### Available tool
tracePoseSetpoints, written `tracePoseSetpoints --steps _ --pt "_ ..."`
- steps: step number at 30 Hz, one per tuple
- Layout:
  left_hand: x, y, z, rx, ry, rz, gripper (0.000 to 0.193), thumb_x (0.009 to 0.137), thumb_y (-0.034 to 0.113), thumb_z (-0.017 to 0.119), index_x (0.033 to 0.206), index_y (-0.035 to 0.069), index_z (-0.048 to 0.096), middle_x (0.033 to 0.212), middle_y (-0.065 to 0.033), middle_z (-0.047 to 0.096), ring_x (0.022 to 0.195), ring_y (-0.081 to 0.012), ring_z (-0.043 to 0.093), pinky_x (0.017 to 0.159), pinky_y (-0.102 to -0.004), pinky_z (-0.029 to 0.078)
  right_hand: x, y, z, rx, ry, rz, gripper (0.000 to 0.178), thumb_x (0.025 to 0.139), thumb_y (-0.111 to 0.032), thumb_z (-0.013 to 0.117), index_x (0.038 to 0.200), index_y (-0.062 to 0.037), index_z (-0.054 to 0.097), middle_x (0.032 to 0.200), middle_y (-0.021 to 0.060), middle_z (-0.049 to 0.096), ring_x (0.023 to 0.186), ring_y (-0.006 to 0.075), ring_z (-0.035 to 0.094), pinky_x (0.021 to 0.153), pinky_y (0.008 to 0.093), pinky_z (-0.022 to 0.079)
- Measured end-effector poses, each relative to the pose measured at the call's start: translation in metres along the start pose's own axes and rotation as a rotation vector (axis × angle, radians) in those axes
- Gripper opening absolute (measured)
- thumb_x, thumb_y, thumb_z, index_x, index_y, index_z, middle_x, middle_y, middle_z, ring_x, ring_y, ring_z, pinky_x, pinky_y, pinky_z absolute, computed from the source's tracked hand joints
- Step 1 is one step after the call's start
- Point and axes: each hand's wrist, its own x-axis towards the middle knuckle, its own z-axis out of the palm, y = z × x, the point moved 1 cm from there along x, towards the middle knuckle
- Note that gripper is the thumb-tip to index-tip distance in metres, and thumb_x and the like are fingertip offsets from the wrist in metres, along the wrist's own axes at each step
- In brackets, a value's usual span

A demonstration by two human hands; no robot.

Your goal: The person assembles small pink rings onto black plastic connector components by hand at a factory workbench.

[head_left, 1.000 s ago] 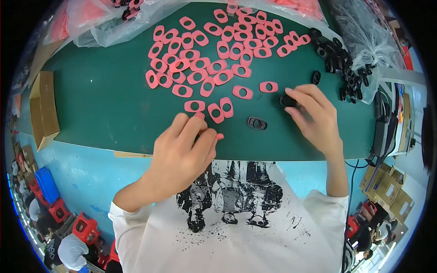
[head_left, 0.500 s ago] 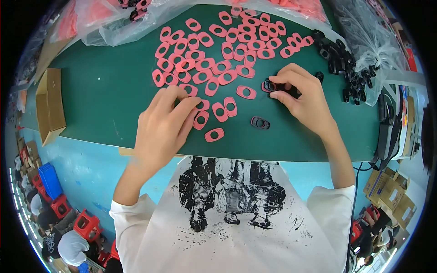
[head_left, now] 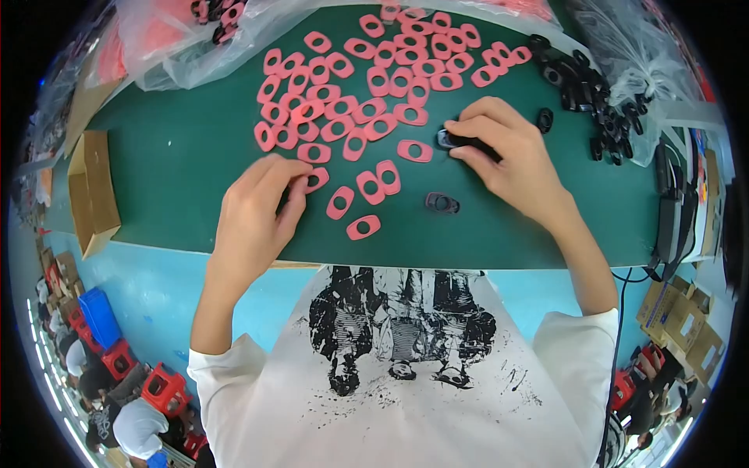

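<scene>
My left hand [head_left: 251,209] pinches one end of a pink oval plate with a round hole [head_left: 317,180] between thumb and fingertips, low over the green tabletop. Across from it, my right hand [head_left: 511,162] grips a small black plastic part [head_left: 446,139]; most of that part is hidden behind the fingers. Between the hands lie several loose pink plates, one of them [head_left: 414,150] just left of the right fingertips. A separate dark oval part with a hole [head_left: 443,203] rests nearer the table's front edge.
Many pink plates [head_left: 341,107] spread over the far middle of the table [head_left: 183,168]. Black parts [head_left: 577,90] are heaped at the far right beside a clear plastic bag [head_left: 624,62]. A cardboard box [head_left: 94,191] stands at the left edge. Seated people and red stools appear beyond the table.
My left hand has drawn a pink plate leftward, away from its neighbours. My right hand still holds the black part, now slightly turned. The whole view has shifted a little.
</scene>
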Motion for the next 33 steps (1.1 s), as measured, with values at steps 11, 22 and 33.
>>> tracePoseSetpoints --steps 11,22,33 --pt "0.017 0.037 0.02 0.139 -0.098 0.234 0.027 0.071 0.01 0.078 0.092 0.004 0.061 0.094 -0.0061 0.054 0.084 -0.0233 0.058 0.058 -0.034 0.051 0.004 0.002 -0.007 -0.075 -0.084 0.025 0.03 0.073 0.0 0.077 0.101 0.0002 0.067 0.093 0.0089 0.059 0.085 0.0262 0.059 0.072 0.0352 0.048" --pt "0.023 0.039 0.019 0.183 -0.028 0.266 0.02 0.072 0.004 0.075 0.086 0.001 0.06 0.088 -0.0093 0.056 0.078 -0.0256 0.056 0.06 -0.0358 0.051 -0.022 0.008 -0.049 -0.273 0.288 0.217 0.043 0.075 -0.014 0.081 0.115 -0.0069 0.066 0.1 0.0054 0.062 0.078 0.0151 0.057 0.063 0.0251 0.043" --pt "-0.02 -0.008 -0.027 -0.158 -0.071 -0.329 0.002 0.085 -0.001 0.063 0.086 -0.003 0.063 0.074 -0.0069 0.052 0.058 -0.014 0.046 0.051 -0.0286 0.035 -0.032 0.008 -0.04 -0.077 -0.033 0.28 0.021 0.08 0.002 0.071 0.099 0.0002 0.061 0.077 0.0054 0.054 0.063 0.0151 0.051 0.056 0.0275 0.042"
